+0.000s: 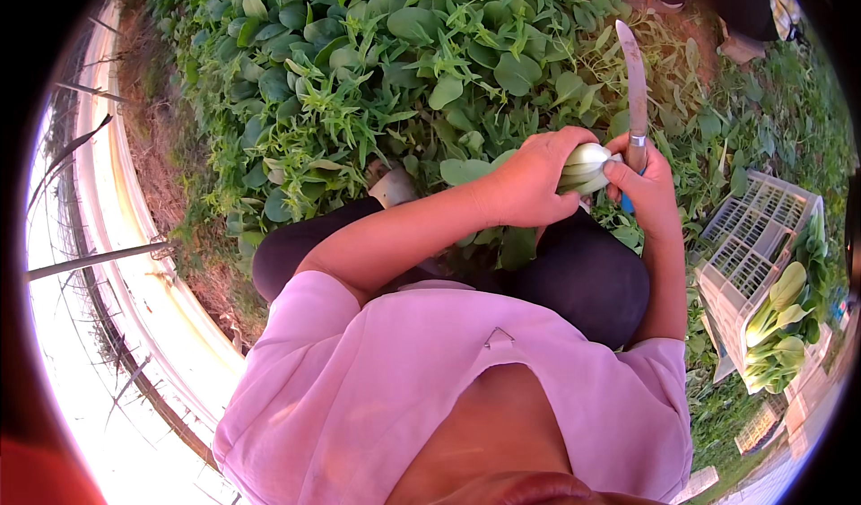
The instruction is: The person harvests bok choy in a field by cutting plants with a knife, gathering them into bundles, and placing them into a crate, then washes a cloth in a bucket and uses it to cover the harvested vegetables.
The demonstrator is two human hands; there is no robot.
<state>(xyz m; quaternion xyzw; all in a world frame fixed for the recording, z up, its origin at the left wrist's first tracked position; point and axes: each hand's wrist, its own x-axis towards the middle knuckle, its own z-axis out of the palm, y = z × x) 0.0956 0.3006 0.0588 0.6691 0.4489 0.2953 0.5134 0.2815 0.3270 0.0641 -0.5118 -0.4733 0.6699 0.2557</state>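
Observation:
A head of bok choy (584,167) with a pale, thick base lies in my left hand (531,177), which wraps around its stalks. Its leaves point left, partly hidden behind that hand. My right hand (642,181) grips a knife (634,81) by its wooden handle, the curved, stained blade standing up and away from me. The right thumb touches the cut end of the bok choy. Something blue shows at the lower end of the handle, under the right hand.
Dense leafy greens mixed with weeds (377,54) grow in front of me. To the right stands a plastic crate (757,226) holding harvested bok choy (780,323). Another person's dark-clothed leg (743,7) is at the top right. A pole (101,261) and pale sheeting (144,283) run along the left.

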